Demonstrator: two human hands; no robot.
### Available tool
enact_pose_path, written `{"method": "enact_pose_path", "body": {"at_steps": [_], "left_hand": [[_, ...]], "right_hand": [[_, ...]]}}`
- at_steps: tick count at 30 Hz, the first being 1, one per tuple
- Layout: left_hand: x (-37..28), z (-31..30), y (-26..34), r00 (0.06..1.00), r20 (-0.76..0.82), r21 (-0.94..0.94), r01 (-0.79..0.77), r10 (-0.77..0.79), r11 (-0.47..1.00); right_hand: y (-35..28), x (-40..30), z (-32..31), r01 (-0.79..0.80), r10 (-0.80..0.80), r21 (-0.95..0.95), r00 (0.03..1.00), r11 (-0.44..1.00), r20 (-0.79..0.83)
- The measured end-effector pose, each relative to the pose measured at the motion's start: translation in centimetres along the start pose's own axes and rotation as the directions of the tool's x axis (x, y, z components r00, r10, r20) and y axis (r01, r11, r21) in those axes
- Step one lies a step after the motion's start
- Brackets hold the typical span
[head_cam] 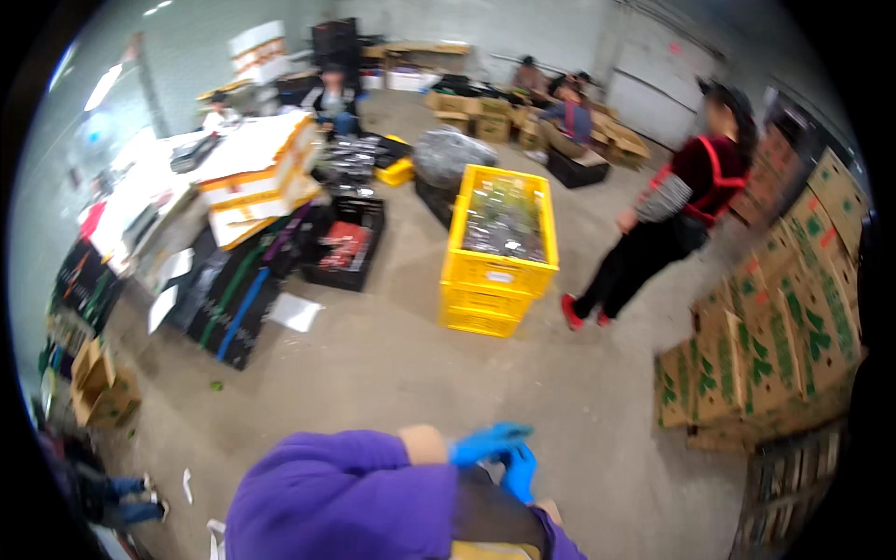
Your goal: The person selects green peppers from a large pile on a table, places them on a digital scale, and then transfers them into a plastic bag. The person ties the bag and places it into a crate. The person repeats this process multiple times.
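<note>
In front of my body, low in the picture, both hands wear blue gloves. My left hand [490,444] reaches across to the right with its fingers stretched out, blurred. Just beneath it my right hand [519,474] points upward, its fingertips at or against the left palm. Whether anything thin is between them cannot be made out. A purple sleeve [343,483] covers my left arm and ends in a pale cuff [423,444]. Ahead, across the floor, stand stacked yellow plastic crates [490,294]; the top one holds clear plastic packs [502,220] with green and dark contents.
At right, a person [689,175] in red straps stands near stacked cardboard boxes [763,350]. A black crate [350,273] with red packs and a table [133,203] with white boxes [259,168] are at left. People sit farther back by open cartons [493,119]. Paper [295,312] lies on the floor.
</note>
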State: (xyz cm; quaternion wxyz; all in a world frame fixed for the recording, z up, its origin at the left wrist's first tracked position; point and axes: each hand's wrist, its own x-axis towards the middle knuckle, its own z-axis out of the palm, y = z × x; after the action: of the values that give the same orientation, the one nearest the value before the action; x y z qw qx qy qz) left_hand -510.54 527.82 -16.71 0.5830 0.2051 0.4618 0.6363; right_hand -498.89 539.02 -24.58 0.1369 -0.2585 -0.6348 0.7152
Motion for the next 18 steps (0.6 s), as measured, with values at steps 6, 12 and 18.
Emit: {"method": "enact_pose_path", "body": {"at_steps": [6,12,18], "left_hand": [[12.1,-6.0,11.6,0.981,-0.013,-0.151,-0.193,0.193,0.970],[26.1,-10.4,21.5,0.982,0.069,-0.134,-0.167,0.177,0.977],[41.3,-19.1,27.0,0.973,0.198,-0.313,-0.053,0.120,0.948]], "right_hand": [[-8.0,18.8,-1.3,-0.139,0.117,0.142,0.982,0.980,0.149],[-15.6,32.6,-5.3,0.083,-0.080,-0.031,0.993,0.996,0.090],[-16.2,48.4,-7.3,-0.201,0.217,0.224,0.975,0.954,-0.047]]}}
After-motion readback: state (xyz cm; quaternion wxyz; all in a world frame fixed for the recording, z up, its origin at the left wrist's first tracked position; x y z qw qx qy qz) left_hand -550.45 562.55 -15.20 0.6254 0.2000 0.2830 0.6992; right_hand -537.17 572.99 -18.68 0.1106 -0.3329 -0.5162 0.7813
